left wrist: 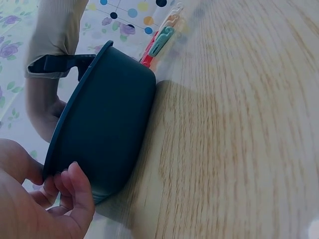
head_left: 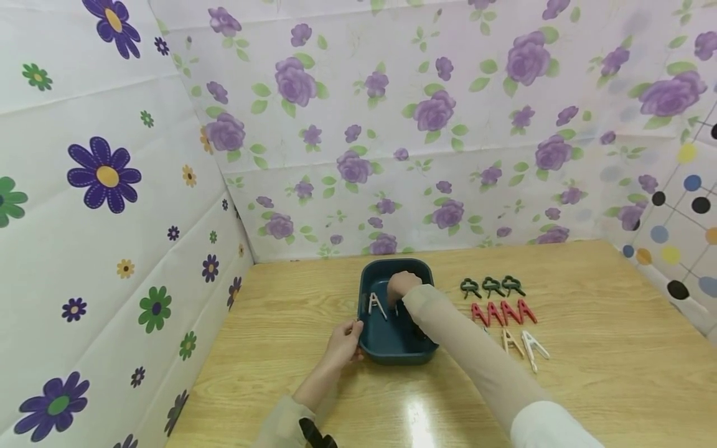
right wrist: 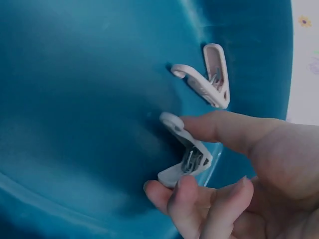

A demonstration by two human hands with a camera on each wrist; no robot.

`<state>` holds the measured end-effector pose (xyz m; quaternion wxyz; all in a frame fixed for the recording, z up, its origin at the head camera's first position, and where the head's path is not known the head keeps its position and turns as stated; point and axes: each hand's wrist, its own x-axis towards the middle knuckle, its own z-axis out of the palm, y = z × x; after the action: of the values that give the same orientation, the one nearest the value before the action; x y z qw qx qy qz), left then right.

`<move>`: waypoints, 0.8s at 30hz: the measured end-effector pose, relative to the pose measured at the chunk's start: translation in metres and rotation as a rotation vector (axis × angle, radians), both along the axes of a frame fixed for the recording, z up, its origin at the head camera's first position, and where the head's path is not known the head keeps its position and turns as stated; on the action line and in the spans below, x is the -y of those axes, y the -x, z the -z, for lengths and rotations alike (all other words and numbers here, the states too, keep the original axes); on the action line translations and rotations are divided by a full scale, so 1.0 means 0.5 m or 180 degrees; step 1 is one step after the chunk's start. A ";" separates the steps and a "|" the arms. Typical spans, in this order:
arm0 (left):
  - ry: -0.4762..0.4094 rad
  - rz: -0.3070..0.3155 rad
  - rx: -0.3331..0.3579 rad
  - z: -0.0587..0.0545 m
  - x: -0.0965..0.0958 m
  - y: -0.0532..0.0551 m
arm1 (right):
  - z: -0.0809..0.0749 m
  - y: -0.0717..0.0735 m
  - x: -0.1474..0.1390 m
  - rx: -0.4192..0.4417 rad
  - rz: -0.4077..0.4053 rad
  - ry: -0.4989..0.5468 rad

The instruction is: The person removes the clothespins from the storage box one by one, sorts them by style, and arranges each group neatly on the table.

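A dark blue plastic basin (head_left: 392,357) stands on the wooden table. My left hand (head_left: 342,343) pinches its left rim, thumb over the edge and fingers curled beneath, as the left wrist view also shows. Inside the basin, my right hand (right wrist: 224,184) holds a white clothespin (right wrist: 192,158) between thumb and fingers. Close by, a pale pinkish clothespin (right wrist: 212,79) lies on the basin floor near the wall. In the head view, the right forearm and sleeve cover part of the basin's right side.
Right of the basin, clothespins lie in rows by colour: dark green ones (head_left: 492,287) at the back, several red ones (head_left: 504,312), then a beige one (head_left: 511,343) and a white one (head_left: 534,350). A teal clothespin (left wrist: 161,41) shows in the left wrist view. Patterned cloth walls (head_left: 347,124) surround the table.
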<state>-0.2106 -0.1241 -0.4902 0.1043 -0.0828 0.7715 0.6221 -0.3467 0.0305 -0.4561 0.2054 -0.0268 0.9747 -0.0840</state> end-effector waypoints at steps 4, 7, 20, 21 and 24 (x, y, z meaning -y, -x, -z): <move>0.0005 -0.0003 0.0038 -0.001 -0.002 -0.001 | -0.022 -0.014 -0.005 -0.0124 -0.0044 0.0076; 0.0021 -0.0005 0.0061 -0.004 -0.002 -0.002 | -0.041 -0.025 -0.009 -0.0184 -0.0040 0.0143; -0.0032 0.0090 0.0031 -0.006 -0.002 -0.002 | -0.074 -0.047 -0.038 -0.0174 -0.0077 0.0373; -0.0033 0.0086 0.0029 -0.006 -0.002 -0.002 | -0.076 -0.049 -0.043 -0.0208 -0.0107 0.0402; -0.0037 0.0080 0.0028 -0.009 -0.002 -0.006 | -0.080 -0.056 -0.056 -0.0342 -0.0180 0.0461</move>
<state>-0.2075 -0.1230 -0.4855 0.1160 -0.0752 0.7684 0.6248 -0.3187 0.0584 -0.4160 0.1527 -0.0735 0.9745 -0.1470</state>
